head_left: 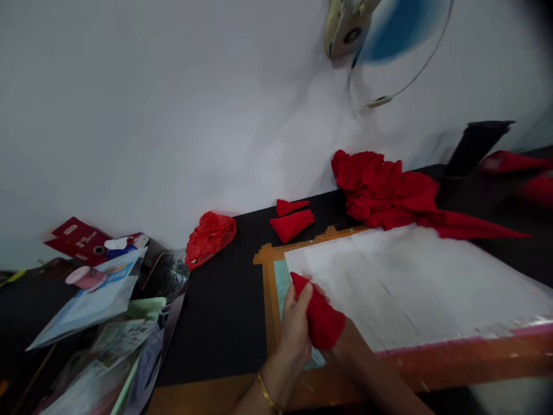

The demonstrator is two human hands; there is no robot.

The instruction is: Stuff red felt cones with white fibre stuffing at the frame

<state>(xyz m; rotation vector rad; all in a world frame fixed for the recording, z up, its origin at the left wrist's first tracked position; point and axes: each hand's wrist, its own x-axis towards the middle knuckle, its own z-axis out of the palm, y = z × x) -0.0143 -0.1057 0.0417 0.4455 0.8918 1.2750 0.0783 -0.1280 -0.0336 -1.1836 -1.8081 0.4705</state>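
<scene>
the left hand (297, 323) curls around a folded red cloth piece (319, 317), fingers wrapped over its upper end, a gold bangle (266, 393) showing at the wrist. the right hand (341, 346) sits almost wholly behind that cloth; only the wrist and forearm come out below it, so it is not possible to tell whether its fingers are closed on the cloth or only pressed against it. the cloth piece is held just above the near left corner of a white sheet (410, 282) that lies on the black table (224, 311), framed by an orange-brown taped border (270, 300).

farther back, two small folded red pieces (292, 222) lie close together near the wall, apart from the sheet. to their right a heap of red fabric (384, 190) spreads along the table's far edge, one strip trailing over the top of the sheet. left of the small pieces lies a crumpled red plastic bag (210, 236).

at the far left is a clutter of printed packets and papers (103, 323), with a pink tape roll (86, 278) resting on one; the labels are too blurred to read. a fan (380, 34) at the top is cut off by the frame and smeared. a dark object (475, 147) at right is unclear, and red shapes beyond it are blurred.
</scene>
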